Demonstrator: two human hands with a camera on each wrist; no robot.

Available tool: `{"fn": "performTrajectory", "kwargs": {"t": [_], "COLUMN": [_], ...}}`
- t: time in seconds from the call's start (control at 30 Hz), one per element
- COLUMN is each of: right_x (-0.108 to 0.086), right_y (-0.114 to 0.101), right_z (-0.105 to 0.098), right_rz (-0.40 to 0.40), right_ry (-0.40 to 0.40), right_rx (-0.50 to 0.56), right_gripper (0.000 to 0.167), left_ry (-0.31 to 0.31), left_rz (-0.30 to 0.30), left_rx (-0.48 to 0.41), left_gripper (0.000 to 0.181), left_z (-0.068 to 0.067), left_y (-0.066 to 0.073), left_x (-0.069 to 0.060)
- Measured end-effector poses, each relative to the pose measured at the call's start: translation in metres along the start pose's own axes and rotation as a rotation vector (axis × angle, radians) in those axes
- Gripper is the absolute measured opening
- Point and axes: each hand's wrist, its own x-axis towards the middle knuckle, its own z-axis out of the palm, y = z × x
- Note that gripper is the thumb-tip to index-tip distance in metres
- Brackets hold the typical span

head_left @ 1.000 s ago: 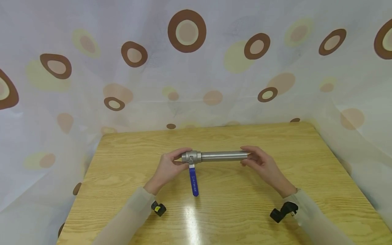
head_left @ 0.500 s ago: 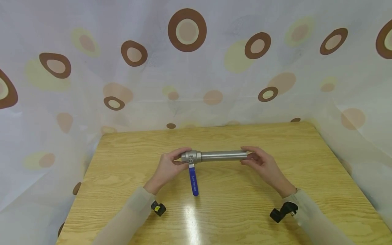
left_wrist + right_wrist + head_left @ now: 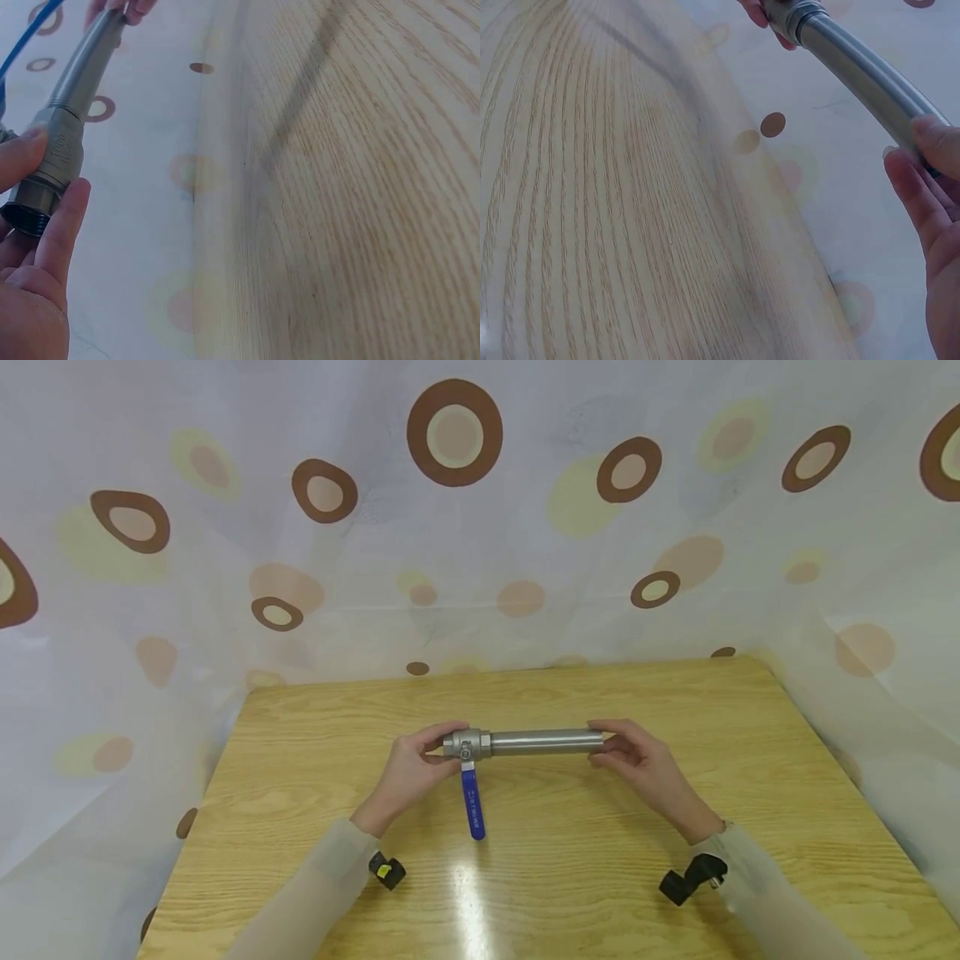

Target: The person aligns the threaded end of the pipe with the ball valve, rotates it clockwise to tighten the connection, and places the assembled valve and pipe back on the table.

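Note:
A steel ball valve point(image 3: 474, 743) with a blue lever handle point(image 3: 473, 803) is joined to a straight metal pipe point(image 3: 547, 742). Both hands hold the assembly level above the table, the lever pointing toward the person. My left hand point(image 3: 408, 772) pinches the valve body between thumb and fingers; the left wrist view shows the valve's open threaded end point(image 3: 28, 214) beside the fingers. At the pipe's far right end, my right hand point(image 3: 649, 770) pinches the tube with thumb and fingers. In the right wrist view the pipe point(image 3: 866, 75) runs from the valve to those fingertips.
A wood-grain table point(image 3: 570, 877) lies beneath the hands. White sheeting with brown and yellow spots point(image 3: 480, 552) rises behind the table and along both sides. Small black devices point(image 3: 387, 870) are strapped at both wrists, over pale sleeves.

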Motion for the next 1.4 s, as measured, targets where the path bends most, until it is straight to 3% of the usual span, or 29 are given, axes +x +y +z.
{"fn": "performTrajectory", "kwargs": {"t": [0.1,0.33,0.87,1.03,1.4], "right_x": [0.0008,0.0005,0.0027,0.0039,0.0029], "right_y": [0.0008,0.0024,0.0015,0.0007,-0.0039], "right_z": [0.0006,0.0004,0.0031,0.0031,0.0014], "right_rz": [-0.011,0.010,-0.040,-0.067,-0.004], "right_ry": [-0.002,0.011,0.033,0.007,-0.002], "right_rx": [0.019,-0.052,-0.043,-0.022,-0.060], "right_gripper": [0.047,0.043,0.047,0.049,0.044], "left_ry": [0.000,-0.005,-0.003,0.001,0.014], "left_rz": [-0.004,-0.002,0.002,-0.012,0.007], "left_rx": [0.001,0.000,-0.004,-0.006,0.005], "left_gripper": [0.051,0.052,0.052,0.051,0.051], "left_z": [-0.0003,-0.0010,-0.0010,-0.0002,0.0005], "left_y": [0.0008,-0.0014,-0.0028,-0.0022,-0.0025], "left_x": [0.0001,0.0000,-0.0006,-0.0001,0.0001]}}
